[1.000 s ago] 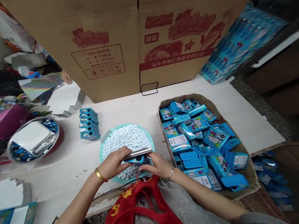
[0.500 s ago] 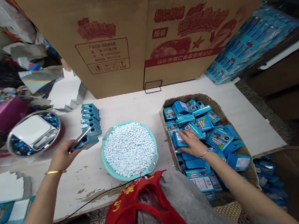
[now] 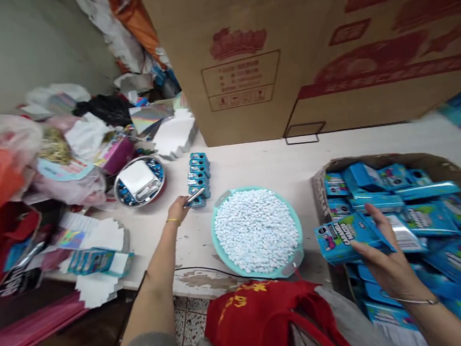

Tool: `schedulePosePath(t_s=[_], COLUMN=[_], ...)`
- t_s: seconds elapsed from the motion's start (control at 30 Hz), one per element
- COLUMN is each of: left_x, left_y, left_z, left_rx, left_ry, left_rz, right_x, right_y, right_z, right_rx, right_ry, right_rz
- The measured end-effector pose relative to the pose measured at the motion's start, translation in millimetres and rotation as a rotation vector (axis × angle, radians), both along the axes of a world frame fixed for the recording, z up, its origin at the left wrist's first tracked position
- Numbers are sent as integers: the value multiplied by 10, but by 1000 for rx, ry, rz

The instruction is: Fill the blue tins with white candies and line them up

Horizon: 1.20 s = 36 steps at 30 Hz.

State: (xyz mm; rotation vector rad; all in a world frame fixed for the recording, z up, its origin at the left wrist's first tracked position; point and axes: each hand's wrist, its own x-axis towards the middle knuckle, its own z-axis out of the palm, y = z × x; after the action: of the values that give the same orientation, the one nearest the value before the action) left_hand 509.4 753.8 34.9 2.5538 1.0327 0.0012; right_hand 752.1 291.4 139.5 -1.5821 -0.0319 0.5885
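My left hand is closed around a slim, shiny metal tool whose exact kind I cannot make out. The tool reaches over the near end of a row of small blue boxes, which stand on the table with dark round holes. My right hand grips a blue candy box between thumb and fingers, above the left side of a cardboard carton heaped with similar boxes. Between my hands sits a turquoise basin filled with small white candies.
A large brown cardboard box stands along the back of the table. At left are a bowl holding a white scale, stacked white card, and bags in a pile. A dark cable runs along the front edge.
My view has swung left. My right hand has taken a blue candy box from the carton and lifted it toward the basin. My left hand still holds the metal tool by the row.
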Motion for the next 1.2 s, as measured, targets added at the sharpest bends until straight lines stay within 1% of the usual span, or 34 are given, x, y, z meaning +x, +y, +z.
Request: schedulePosePath(t_s=[0.1,0.17,0.23,0.3,0.4,0.47,0.5,0.57,0.67,0.73,0.8,0.83,0.9,0.97,1.03,1.1,1.2], left_x=[-51,-40,-2,49,122,149,149,115,-40,-191,-325,-367,-374,-263,-48,225,601], left_y=[38,40,37,22,-80,-231,-332,-575,-988,-1263,-1528,-1654,-1890,-2099,-2277,-2417,-2542], left_z=[-112,-165,-212,-247,-223,-126,-53,126,426,598,710,734,713,606,444,271,74], left_rx=[11,-4,-25,-38,-8,39,53,16,-166,-260,-278,-263,-220,-191,-186,-189,-196], left_ry=[-34,-79,-129,-169,-279,-374,-400,-361,-116,83,244,301,359,353,305,229,126], left_rz=[-28,-60,-82,-74,9,62,64,-3,-176,-259,-310,-323,-319,-274,-219,-166,-120], right_x=[-138,-204,-249,-285,-337,-363,-372,-388,-422,-456,-490,-502,-510,-496,-469,-445,-436], right_y=[355,559,699,772,784,751,727,665,546,459,382,351,308,289,286,289,284], right_z=[-71,-111,-145,-170,-179,-164,-154,-138,-146,-179,-234,-268,-348,-434,-512,-574,-644], right_rx=[243,349,431,508,587,612,619,611,545,507,498,498,493,479,464,454,456], right_ry=[351,527,658,737,793,809,808,797,737,695,674,673,675,683,697,721,762], right_rz=[-198,-257,-240,-188,-122,-104,-99,-84,-34,-25,-53,-69,-74,-56,-55,-76,-86])
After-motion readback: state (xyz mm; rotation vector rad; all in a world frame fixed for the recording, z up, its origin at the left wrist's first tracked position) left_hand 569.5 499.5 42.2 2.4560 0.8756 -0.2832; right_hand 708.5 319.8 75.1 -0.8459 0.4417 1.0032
